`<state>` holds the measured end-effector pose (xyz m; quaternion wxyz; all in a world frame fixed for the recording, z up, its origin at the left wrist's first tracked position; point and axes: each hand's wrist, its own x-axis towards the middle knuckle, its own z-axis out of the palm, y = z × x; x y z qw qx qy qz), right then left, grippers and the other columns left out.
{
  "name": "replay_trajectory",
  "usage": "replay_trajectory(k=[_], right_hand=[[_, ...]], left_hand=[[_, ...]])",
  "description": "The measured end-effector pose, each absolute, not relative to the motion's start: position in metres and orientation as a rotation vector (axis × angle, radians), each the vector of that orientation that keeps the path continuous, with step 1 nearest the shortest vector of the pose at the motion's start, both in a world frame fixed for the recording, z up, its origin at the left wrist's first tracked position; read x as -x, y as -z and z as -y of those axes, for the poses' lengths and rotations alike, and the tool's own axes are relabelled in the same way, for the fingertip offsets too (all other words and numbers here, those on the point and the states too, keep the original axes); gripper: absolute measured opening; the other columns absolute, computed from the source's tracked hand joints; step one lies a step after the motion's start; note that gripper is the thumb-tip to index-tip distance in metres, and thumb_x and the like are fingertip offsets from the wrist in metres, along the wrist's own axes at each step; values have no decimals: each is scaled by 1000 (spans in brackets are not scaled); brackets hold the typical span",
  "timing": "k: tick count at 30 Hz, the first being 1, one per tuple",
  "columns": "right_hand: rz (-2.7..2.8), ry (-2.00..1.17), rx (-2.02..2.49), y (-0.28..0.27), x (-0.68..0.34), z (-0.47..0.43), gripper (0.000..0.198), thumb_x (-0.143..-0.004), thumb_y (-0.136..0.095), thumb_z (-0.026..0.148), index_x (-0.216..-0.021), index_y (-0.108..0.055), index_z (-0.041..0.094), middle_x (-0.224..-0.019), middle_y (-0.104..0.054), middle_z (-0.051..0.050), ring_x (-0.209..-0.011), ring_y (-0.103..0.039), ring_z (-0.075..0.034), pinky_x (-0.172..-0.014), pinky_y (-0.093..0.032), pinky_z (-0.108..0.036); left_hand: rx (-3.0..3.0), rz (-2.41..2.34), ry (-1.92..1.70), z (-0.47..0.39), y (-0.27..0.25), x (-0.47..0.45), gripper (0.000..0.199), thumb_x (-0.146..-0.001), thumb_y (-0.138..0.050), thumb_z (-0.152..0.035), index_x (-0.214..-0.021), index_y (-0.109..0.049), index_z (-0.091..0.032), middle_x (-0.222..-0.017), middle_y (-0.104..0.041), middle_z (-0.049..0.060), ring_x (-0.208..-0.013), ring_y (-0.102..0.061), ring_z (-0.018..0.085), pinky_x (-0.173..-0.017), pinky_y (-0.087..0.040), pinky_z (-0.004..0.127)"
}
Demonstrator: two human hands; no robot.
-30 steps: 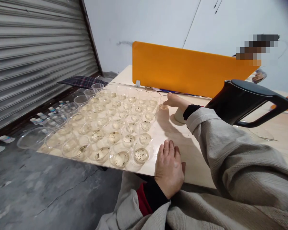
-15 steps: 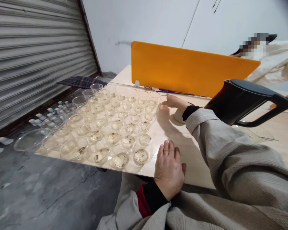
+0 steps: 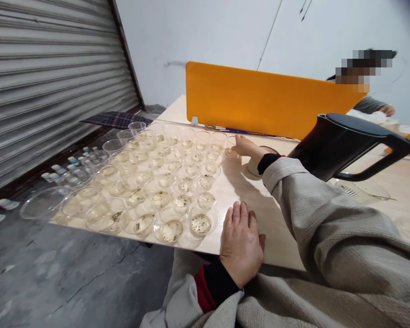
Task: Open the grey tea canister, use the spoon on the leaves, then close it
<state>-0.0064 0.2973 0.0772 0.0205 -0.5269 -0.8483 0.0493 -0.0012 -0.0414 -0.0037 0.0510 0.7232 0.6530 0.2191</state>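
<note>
My left hand (image 3: pixel 241 239) lies flat on the table near its front edge, fingers stretched out and holding nothing. Farther off, my right hand (image 3: pixel 245 146) is at a clear plastic cup (image 3: pixel 230 151) at the right end of the back row, its fingers closed about the cup's side and partly hidden. Left of both hands stand several rows of clear plastic cups (image 3: pixel 171 228), with a little pale liquid and dark bits in many of them. A light-coloured cup with a dark rim (image 3: pixel 253 169) stands under my right wrist, partly covered by the sleeve.
A black kettle (image 3: pixel 328 150) stands right of my right forearm. Beyond it lie forks (image 3: pixel 349 190) by a clear dish. An orange divider (image 3: pixel 259 100) crosses the back of the table (image 3: pixel 269 218). Small bottles (image 3: pixel 73 173) stand on the floor at left. Another person's hand (image 3: pixel 387 110) shows behind.
The person behind the divider has shifted, and a hand now shows there. My right hand has barely moved at the cup; my left hand stays flat.
</note>
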Motion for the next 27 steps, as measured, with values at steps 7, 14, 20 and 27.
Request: replay_trajectory(k=[7, 14, 20, 27], right_hand=[[2600, -226, 1676, -84, 8, -284, 83, -91, -70, 25, -165, -36, 10, -165, -39, -31, -145, -52, -40, -114, -48, -49], [2496, -145, 1403, -115, -23, -243, 82, -99, -54, 22, -174, -23, 10, -178, -24, -24, -166, -27, -39, -132, -32, -54], [2374, 49, 1216, -157, -120, -157, 66, -102, -57, 28, -165, -45, 12, -167, -50, -18, -156, -46, -35, -130, -37, -53], [1966, 265, 1656, -178, -275, -77, 33, -98, -65, 32, -123, -78, 17, -114, -80, -13, -100, -76, -26, -99, -57, -41]], left_hand=[[-2201, -1994, -683, 41, 3, 2, 61, -104, -60, -45, -154, -58, -10, -170, -47, 22, -163, -39, 39, -132, -40, 56], [-2223, -1980, -669, 39, 3, 3, 59, -105, -60, -46, -151, -60, -9, -168, -50, 23, -162, -40, 40, -132, -39, 57], [-2219, -1969, -600, 38, -2, 6, 58, -105, -61, -39, -153, -59, -7, -170, -47, 25, -163, -39, 40, -133, -36, 57], [-2324, -2010, -590, 36, 1, 9, 53, -106, -57, -36, -151, -61, -7, -167, -50, 27, -160, -44, 42, -130, -39, 61]])
